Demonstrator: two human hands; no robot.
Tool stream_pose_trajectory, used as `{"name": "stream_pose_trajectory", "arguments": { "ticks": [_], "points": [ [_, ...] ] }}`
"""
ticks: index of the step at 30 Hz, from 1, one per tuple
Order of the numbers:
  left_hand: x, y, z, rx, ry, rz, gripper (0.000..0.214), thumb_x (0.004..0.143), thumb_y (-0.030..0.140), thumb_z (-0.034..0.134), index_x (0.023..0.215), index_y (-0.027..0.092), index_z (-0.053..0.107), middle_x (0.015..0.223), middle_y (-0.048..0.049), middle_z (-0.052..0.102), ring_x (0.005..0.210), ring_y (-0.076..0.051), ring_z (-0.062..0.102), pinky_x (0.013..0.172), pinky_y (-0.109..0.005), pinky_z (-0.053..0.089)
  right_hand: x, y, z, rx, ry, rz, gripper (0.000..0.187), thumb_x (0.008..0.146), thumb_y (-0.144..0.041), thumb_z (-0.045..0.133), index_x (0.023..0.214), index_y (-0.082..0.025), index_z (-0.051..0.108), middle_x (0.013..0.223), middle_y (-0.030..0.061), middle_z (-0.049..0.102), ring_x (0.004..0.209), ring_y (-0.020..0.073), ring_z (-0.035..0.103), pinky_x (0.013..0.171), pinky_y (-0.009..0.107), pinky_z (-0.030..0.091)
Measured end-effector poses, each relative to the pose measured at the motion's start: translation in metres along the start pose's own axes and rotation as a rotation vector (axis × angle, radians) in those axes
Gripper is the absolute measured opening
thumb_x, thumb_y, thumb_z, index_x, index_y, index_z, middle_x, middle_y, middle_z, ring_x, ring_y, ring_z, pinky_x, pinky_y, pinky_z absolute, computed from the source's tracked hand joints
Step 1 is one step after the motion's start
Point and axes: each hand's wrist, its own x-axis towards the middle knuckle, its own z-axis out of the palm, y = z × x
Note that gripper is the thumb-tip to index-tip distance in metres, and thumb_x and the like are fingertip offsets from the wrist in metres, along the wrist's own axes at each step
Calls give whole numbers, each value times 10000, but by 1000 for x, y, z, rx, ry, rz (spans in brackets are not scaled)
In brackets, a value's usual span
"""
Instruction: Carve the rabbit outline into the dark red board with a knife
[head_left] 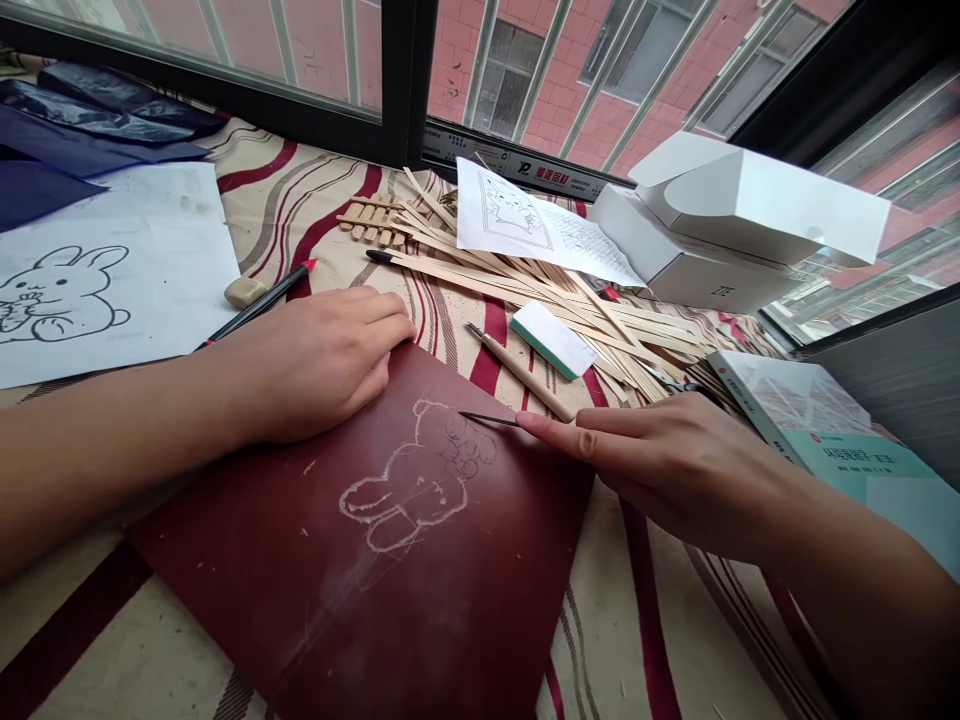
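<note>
Centrally, one dark red sheet [225, 570], material uncertain, lies at a slant on a striped cloth [300, 200], its lower corner running out of view. Its glossy face bears a pale scratched outline of a rabbit-like figure [409, 475], with faint streaks below it.

Right hand [675, 470]: fingers pinched closed on a fine black needle [487, 418], the tip just beside the figure's upper right. Whether the point touches the sheet cannot be told.

Left hand [315, 365]: fingers loosely curled, resting on the sheet's upper edge, holding nothing visible.

Edges: the sheet's right edge runs just under the right wrist, with a band of cloth beyond it. Past the upper edge lie a wooden-handled tool [521, 372] and a green-and-white block [553, 340], both near the right fingers, then a heap of thin wooden strips [525, 290].

Also present: a printed cartoon sheet [517, 212] on the strips; a white box [742, 215] with its lid askew; a book [825, 450] at right; a rabbit drawing on white paper [67, 300] at left; a black pen [262, 300] and a beige eraser [245, 292] beside the left hand; dark carbon sheets [82, 125] at far left.
</note>
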Motion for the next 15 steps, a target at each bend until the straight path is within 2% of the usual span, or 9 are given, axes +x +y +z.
{"name": "stream_pose_trajectory", "arguments": {
  "ticks": [3, 9, 13, 15],
  "points": [
    [0, 0, 0, -11, -6, -8, 442, 1013, 315, 334, 1148, 172, 730, 1250, -129, 702, 1169, -312, 659, 1077, -483, 541, 2, 1, -1, -17, 8, 3, 541, 1094, -103, 443, 1596, -252, 582, 889, 5, 742, 629, 121, 535, 570, 307, 254],
    [0, 0, 1, -10, -9, -11, 444, 1010, 299, 327, 1151, 170, 727, 1259, -133, 703, 1161, -312, 660, 1055, -475, 549, 4, 2, -4, -23, -31, -16, 635, 1018, -4, 453, 1591, -237, 596, 903, 15, 758, 634, 117, 575, 578, 305, 282],
    [1, 0, 1, -1, 4, 10, 456, 1011, 303, 310, 1133, 164, 727, 1256, -140, 706, 1153, -319, 669, 1042, -491, 551, 6, 1, -3, -28, -1, -1, 562, 1071, -69, 433, 1578, -223, 619, 873, 22, 749, 625, 117, 560, 571, 303, 277],
    [0, 0, 1, -8, -1, -5, 455, 1012, 305, 317, 1145, 166, 730, 1273, -140, 705, 1169, -324, 665, 1060, -501, 544, 5, 1, -4, -7, -31, -3, 558, 1079, -84, 448, 1596, -226, 604, 877, 25, 749, 638, 118, 569, 577, 293, 291]
  ]
}}
